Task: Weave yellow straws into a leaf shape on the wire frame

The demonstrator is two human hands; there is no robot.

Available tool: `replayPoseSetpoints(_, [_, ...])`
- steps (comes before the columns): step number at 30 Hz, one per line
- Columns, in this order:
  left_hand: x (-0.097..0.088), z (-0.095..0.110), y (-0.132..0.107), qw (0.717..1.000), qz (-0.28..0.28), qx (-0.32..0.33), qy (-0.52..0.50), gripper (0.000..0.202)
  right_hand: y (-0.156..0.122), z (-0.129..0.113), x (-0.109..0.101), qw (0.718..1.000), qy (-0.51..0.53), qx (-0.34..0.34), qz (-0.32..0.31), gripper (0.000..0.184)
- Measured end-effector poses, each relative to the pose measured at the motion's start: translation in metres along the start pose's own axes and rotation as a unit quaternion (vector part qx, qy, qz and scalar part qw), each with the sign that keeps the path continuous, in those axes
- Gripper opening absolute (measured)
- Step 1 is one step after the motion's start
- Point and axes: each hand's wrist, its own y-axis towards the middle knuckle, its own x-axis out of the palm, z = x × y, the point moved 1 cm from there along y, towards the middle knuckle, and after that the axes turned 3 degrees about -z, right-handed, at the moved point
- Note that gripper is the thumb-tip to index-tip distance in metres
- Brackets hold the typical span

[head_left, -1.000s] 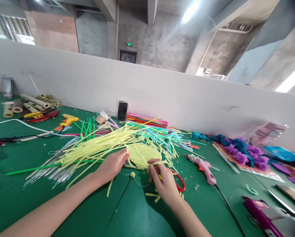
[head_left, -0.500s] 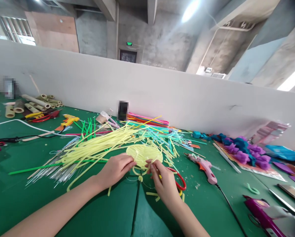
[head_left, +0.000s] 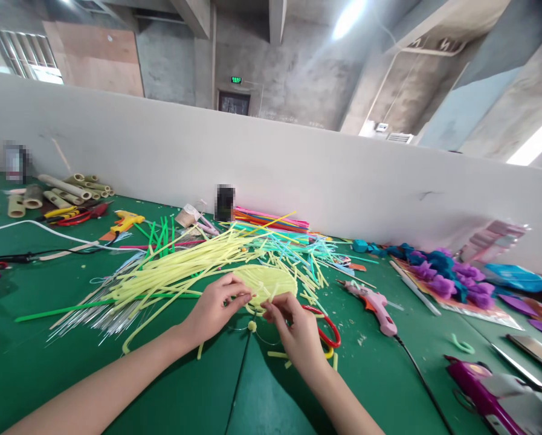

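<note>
A pale yellow oval panel (head_left: 275, 279), made of fuzzy pipe cleaners laid side by side, is just beyond my fingertips. My left hand (head_left: 219, 308) is closed in a pinch by its near left edge, on what looks like an end of a thin yellow pipe cleaner. From the pinched fingers of my right hand (head_left: 298, 329), the tip of a yellow pipe cleaner (head_left: 274, 293) sticks up. Below the panel, between my hands, is a small yellow ball (head_left: 252, 327) with thin clear wire curving to both sides. My fingers hide part of the strip.
A heap of yellow pipe cleaners (head_left: 175, 269) lies to the left. Red-and-yellow-handled scissors (head_left: 332, 331) are partly behind my right hand. A pink glue gun (head_left: 374, 308) rests at the right, with purple flowers (head_left: 443, 284) farther off. A white partition (head_left: 343, 181) stands behind.
My fingers have shifted slightly at the panel's near edge. The yellow loop that hung between my hands is less visible, and a tip now stands up by my right fingers.
</note>
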Motion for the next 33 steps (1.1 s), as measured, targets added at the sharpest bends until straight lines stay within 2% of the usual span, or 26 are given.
replayPoseSetpoints(3, [0.000,0.001,0.000,1.000,-0.002,-0.009,-0.019,0.024,0.000,-0.002,0.002,1.000,-0.024,-0.005,-0.009,0.014])
replayPoseSetpoints(8, [0.002,0.006,-0.001,0.999,-0.024,0.014,-0.017,0.023,0.000,-0.002,0.005,1.000,0.004,0.008,0.004,0.016])
replayPoseSetpoints(13, [0.004,0.005,0.000,1.000,-0.008,-0.004,-0.004,0.025,0.000,-0.005,0.006,1.000,0.010,-0.002,-0.008,0.017])
replayPoseSetpoints(17, [0.005,0.007,0.000,0.999,-0.007,-0.028,-0.019,0.021,0.003,-0.010,0.005,0.999,0.027,0.024,-0.015,0.024])
replayPoseSetpoints(22, [0.009,0.013,-0.002,0.999,-0.018,-0.024,-0.033,0.017,0.006,-0.011,0.006,0.984,0.158,0.085,-0.008,0.035])
replayPoseSetpoints(25, [0.009,0.013,-0.003,0.998,-0.023,-0.036,-0.041,0.015,0.007,-0.010,0.006,0.972,0.216,0.093,-0.019,0.039])
replayPoseSetpoints(28, [0.007,0.014,-0.003,0.997,-0.029,-0.038,-0.066,0.021,0.007,-0.010,0.006,0.977,0.191,0.081,-0.039,0.031])
replayPoseSetpoints(33, [0.006,0.021,-0.002,0.991,-0.040,-0.017,-0.129,0.019,0.005,-0.010,0.007,0.986,0.146,0.071,-0.036,0.034])
